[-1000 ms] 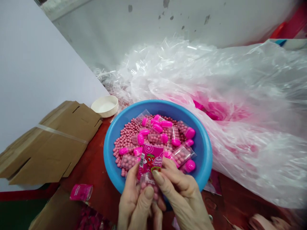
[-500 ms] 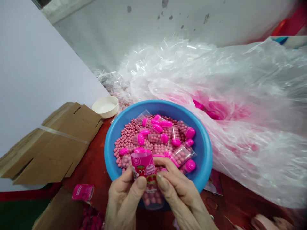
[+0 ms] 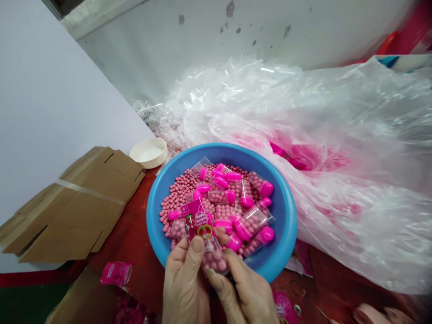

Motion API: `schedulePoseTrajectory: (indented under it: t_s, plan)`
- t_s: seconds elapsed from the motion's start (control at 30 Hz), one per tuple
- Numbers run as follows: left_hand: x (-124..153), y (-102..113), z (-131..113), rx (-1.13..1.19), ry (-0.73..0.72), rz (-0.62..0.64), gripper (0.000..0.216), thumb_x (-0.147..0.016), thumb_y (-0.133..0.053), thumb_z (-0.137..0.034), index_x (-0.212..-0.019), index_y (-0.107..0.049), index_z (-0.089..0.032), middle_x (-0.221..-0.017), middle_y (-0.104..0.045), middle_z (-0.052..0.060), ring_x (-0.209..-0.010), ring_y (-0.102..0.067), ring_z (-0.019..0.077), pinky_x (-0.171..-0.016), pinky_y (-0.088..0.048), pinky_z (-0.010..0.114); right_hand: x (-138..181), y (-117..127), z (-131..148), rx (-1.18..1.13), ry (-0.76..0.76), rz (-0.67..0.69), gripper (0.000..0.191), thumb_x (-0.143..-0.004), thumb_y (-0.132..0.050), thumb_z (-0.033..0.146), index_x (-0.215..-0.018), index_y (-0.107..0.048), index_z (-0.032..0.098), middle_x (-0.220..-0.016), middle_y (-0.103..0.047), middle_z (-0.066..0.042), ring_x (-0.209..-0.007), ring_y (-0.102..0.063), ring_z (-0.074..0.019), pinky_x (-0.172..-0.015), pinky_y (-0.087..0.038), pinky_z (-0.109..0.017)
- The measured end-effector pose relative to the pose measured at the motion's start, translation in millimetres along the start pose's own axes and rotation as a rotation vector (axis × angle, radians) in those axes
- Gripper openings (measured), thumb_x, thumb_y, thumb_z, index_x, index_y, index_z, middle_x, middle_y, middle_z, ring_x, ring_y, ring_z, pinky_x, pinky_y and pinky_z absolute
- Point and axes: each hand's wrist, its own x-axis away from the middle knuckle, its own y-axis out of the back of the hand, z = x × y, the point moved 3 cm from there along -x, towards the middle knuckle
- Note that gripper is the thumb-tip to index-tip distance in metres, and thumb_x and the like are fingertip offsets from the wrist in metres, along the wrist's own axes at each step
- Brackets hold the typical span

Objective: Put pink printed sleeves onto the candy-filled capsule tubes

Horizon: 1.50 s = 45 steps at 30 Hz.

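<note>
Between my two hands, over the front of a blue basin (image 3: 289, 216), is a clear plastic tube (image 3: 213, 256) of pink balls with a pink strawberry-printed sleeve (image 3: 199, 219) around its upper part. My left hand (image 3: 185, 279) is closed on its left side, the thumb lying over the front. My right hand (image 3: 245, 285) is closed around the lower right, its thumb near the bottom end. The tube leans to the left. Loose pink balls (image 3: 173, 193) fill the basin, and several filled tubes with bright pink caps (image 3: 254, 220) lie on them.
Flattened brown cardboard boxes (image 3: 74, 202) lie at the left beside a white bowl (image 3: 148, 152). A large clear plastic bag (image 3: 337, 112) spreads along the right. Another printed sleeve (image 3: 115, 273) lies at the lower left, above a carton (image 3: 81, 297) of pink pieces.
The tube has gone from nearly upright to leaning left. My right hand has slid down from the sleeve toward the tube's bottom end; my left hand has shifted slightly right.
</note>
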Motion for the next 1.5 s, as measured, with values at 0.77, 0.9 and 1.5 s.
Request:
schedulePoseTrajectory:
  t_s: [0.77, 0.9, 1.5]
  plan:
    - [-3.4, 8.5, 10.8, -0.035, 0.006, 0.161, 0.02, -0.059, -0.083, -0.03, -0.071, -0.074, -0.016, -0.059, -0.074, 0.005, -0.062, -0.071, 0.0227, -0.063, -0.057, 0.03, 0.4, -1.9, -10.4, 0.045, 0.119, 0.038, 0.021, -0.095, -0.044, 0.034, -0.107, -0.057, 0.023, -0.101, -0.072, -0.006, -0.086, -0.071, -0.0196, -0.073, -0.057, -0.022]
    - [-5.0, 7.9, 10.6, -0.04, 0.004, 0.181, 0.021, -0.057, -0.084, -0.03, -0.069, -0.075, -0.015, -0.061, -0.074, 0.007, -0.063, -0.071, 0.0236, -0.062, -0.058, 0.03, 1.1, -0.4, -9.9, 0.052, 0.135, 0.029, 0.019, -0.095, -0.044, 0.031, -0.107, -0.056, 0.023, -0.1, -0.072, -0.006, -0.085, -0.071, -0.0196, -0.07, -0.057, -0.022]
    - [12.8, 9.0, 3.3, -0.091, -0.243, 0.284, 0.021, -0.055, -0.087, -0.029, -0.074, -0.08, -0.024, -0.083, -0.079, 0.005, -0.089, -0.07, 0.027, -0.084, -0.054, 0.032, -13.0, 11.0, 1.5, -0.142, 0.354, 0.231, 0.036, -0.098, -0.041, 0.03, -0.135, -0.042, 0.031, -0.124, -0.062, -0.002, -0.114, -0.06, -0.0129, -0.098, -0.042, -0.015]
